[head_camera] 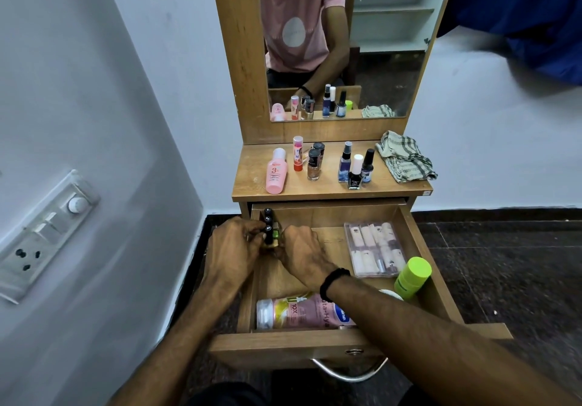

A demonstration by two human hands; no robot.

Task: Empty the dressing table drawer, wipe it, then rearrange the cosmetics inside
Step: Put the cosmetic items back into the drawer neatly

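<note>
- Drawer (419, 248): pulled fully out below the tabletop (252, 182) of the dressing table, in the head view. It is partly refilled, so by my judgement emptying and wiping are done and rearranging is under way.
- Already in the drawer: a row of dark-capped small bottles (268, 226) along its left wall near the back; a clear case of false nails (373, 248) toward the right; a green-capped bottle (413, 277) leaning at the right wall; a pink lotion bottle (302, 312) lying on its side along the front wall.
- Left hand (233, 253): at the drawer's left wall, fingers closed around the dark-capped small bottles.
- Right hand (304, 253): inside the drawer just beside the same row, fingers curled against it; whether it grips one I cannot tell.
- Still outside, on the tabletop behind the drawer: a pink bottle (276, 172), a red-capped tube (298, 153), two tan bottles (314, 163), and three dark bottles (356, 168). These remain to be placed.
- Checked cloth (404, 158): crumpled on the tabletop, behind the drawer's right corner, clear of the work.
- Obstruction: the right forearm crosses the drawer above the pink lotion bottle; nothing else blocks access.
</note>
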